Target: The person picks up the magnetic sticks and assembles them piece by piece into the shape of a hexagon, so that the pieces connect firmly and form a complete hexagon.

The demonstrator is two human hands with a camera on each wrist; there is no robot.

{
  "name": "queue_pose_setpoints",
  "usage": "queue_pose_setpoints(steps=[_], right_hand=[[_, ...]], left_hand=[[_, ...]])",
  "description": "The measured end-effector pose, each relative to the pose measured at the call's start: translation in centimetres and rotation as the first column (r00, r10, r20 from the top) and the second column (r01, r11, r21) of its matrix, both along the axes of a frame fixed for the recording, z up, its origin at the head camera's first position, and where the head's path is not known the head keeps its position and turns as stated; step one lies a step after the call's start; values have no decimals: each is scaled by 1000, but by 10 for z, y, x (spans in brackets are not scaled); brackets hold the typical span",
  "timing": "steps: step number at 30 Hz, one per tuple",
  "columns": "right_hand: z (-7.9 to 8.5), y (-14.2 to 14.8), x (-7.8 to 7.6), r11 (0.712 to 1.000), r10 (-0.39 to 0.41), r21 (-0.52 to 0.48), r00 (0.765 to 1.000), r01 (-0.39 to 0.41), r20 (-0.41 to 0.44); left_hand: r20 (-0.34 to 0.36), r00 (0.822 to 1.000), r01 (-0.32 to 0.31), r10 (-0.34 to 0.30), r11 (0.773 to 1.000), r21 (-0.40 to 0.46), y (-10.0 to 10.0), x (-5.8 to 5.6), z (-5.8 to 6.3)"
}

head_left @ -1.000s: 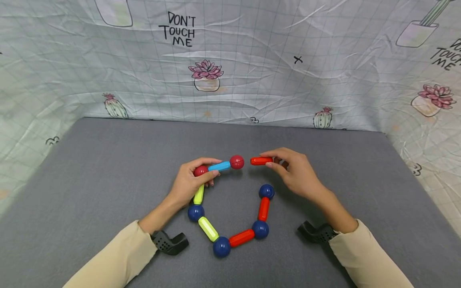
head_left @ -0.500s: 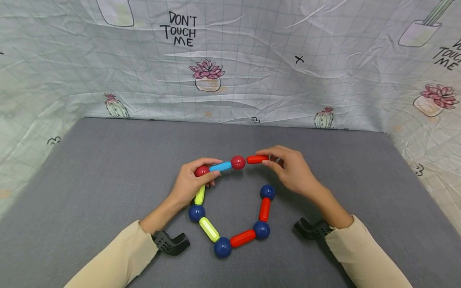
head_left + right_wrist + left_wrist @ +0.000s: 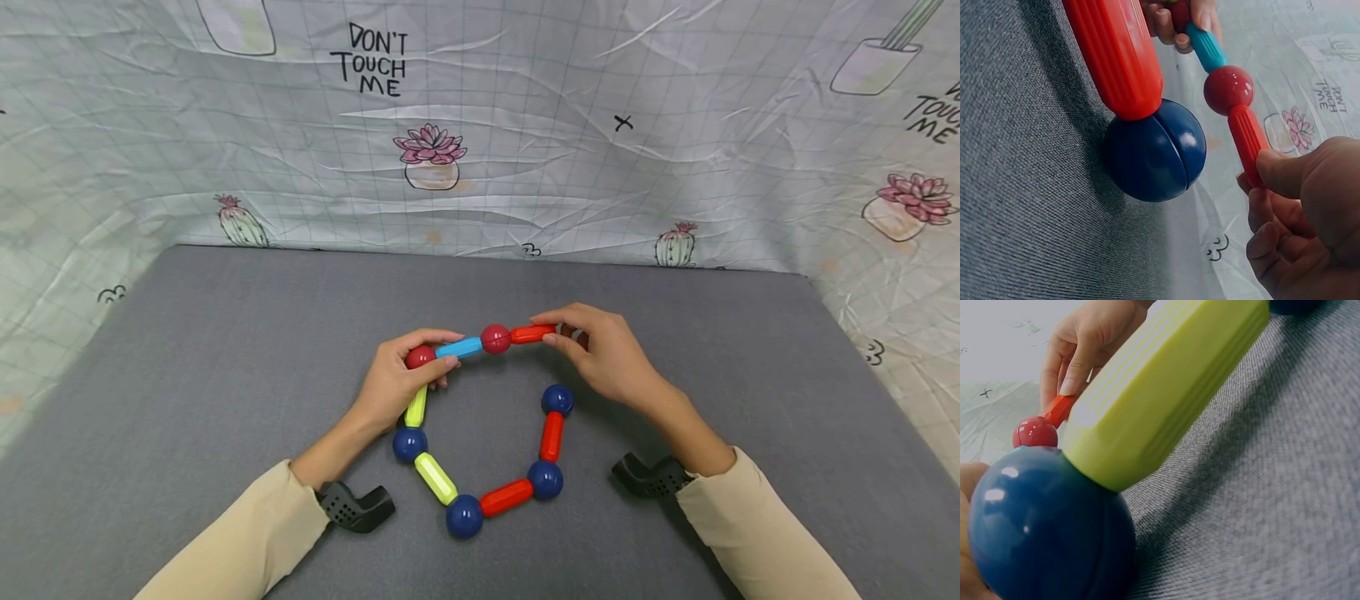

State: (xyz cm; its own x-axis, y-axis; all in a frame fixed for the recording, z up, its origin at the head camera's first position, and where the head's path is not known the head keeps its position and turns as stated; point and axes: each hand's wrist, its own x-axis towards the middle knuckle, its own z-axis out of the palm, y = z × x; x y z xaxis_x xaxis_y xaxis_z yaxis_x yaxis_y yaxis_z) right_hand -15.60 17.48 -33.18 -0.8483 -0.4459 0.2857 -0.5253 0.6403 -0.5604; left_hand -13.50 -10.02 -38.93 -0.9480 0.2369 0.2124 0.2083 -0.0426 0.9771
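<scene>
Balls and ribbed rods of a building toy form an open chain. My left hand (image 3: 397, 377) pinches the light blue rod (image 3: 459, 347) beside one red ball (image 3: 420, 357), its index finger and thumb on either side. At that rod's other end is a second red ball (image 3: 496, 338). My right hand (image 3: 611, 354) pinches a red rod (image 3: 531, 334) between thumb and fingers; its free end touches the second red ball. Below the right hand, a dark blue ball (image 3: 557, 399) ends the chain, apart from the held red rod. The right wrist view shows this ball (image 3: 1155, 150) up close.
The chain continues through a yellow-green rod (image 3: 436, 478), a dark blue ball (image 3: 464, 516) at the front, and a red rod (image 3: 506, 497). It lies on a grey tabletop (image 3: 262, 317). Behind stands a printed white cloth (image 3: 525, 192). Black wrist devices (image 3: 356, 508) sit at both cuffs.
My right hand has moved a little left, bringing the red rod from a gap away to contact with the second red ball. The left hand has kept its grip, almost still.
</scene>
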Motion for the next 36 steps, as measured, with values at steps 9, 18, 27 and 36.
queue_pose_setpoints(steps=[9,18,27,36], right_hand=[[1,0,7,1000,18,4,999,-18,45],[-1,-1,13,999,48,21,994,-50,103],[-5,-4,19,995,87,43,983,-95,161],[-8,-7,22,990,104,75,977,-120,187]], left_hand=[[-21,1000,5,-5,1000,19,-1,0,-1],[7,1000,1,-2,999,43,-1,-1,-1],[10,1000,15,-16,998,59,-1,-3,-3],[-6,1000,27,-27,998,60,-1,-3,-5]])
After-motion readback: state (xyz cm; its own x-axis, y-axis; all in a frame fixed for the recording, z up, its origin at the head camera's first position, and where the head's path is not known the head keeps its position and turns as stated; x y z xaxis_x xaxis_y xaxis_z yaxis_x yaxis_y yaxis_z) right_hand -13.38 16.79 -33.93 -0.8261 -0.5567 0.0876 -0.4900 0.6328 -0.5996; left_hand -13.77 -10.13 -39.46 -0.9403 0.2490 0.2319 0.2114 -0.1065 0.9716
